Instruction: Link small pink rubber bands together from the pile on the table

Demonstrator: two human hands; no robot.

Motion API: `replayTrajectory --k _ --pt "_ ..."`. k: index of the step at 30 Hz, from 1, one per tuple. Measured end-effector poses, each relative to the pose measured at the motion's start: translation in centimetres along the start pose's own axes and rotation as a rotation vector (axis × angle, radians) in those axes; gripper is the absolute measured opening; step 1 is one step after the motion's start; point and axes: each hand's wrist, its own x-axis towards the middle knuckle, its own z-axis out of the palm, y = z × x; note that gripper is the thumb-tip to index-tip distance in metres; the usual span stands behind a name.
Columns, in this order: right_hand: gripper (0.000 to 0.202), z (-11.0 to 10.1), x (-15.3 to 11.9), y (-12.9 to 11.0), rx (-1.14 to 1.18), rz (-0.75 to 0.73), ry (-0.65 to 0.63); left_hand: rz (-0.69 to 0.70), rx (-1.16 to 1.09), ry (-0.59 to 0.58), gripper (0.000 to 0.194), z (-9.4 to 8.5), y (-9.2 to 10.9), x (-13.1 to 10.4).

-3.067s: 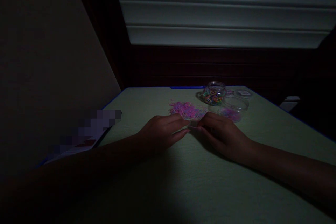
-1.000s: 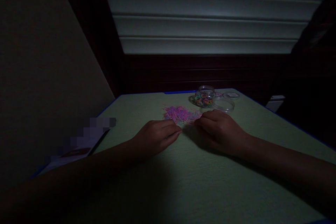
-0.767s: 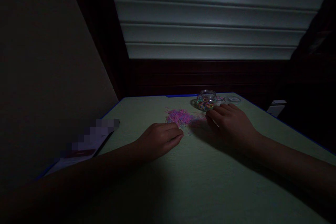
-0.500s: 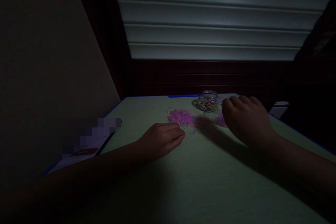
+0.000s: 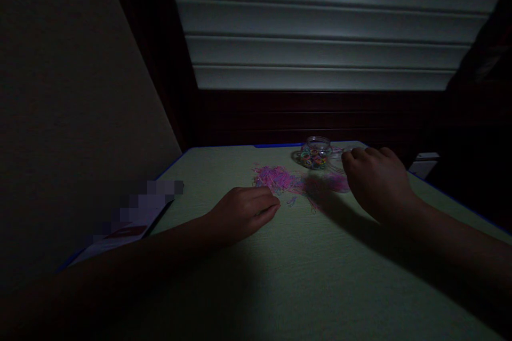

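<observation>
Dim slats [image 5: 320,37] back a green table [image 5: 304,261], where loose bands [image 5: 275,177] lie heaped, probably for easy reach. Just nearer, the left hand [image 5: 242,213] rests, thumb and forefinger nearly meeting; the right hand [image 5: 378,184] curls over the tub [image 5: 336,158], near the jar [image 5: 316,154]. Gloom and knuckles hide whether either holds anything.

Left hand [image 5: 245,214]: fingertips together, near pink strands [image 5: 274,177]
Right hand [image 5: 378,184]: partly hiding the clear tub [image 5: 335,166]
Jar [image 5: 316,153]: upright, colourful rings [image 5: 314,160] inside
</observation>
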Motion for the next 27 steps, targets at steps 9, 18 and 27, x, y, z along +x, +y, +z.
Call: replayTrajectory --k 9,18,27 --pt "0.016 -0.2 -0.2 -0.3 0.043 -0.048 0.053 -0.015 -0.008 -0.026 0.021 -0.2 0.1 0.1" --pt "0.016 0.0 -0.9 -2.9 0.405 -0.258 0.038 -0.034 -0.011 -0.046 0.021 -0.2 0.1 0.1" --pt "0.022 2.1 -1.0 -4.7 0.749 -0.265 -0.041 -0.044 -0.01 -0.046 0.021 -0.1 0.1 0.1"
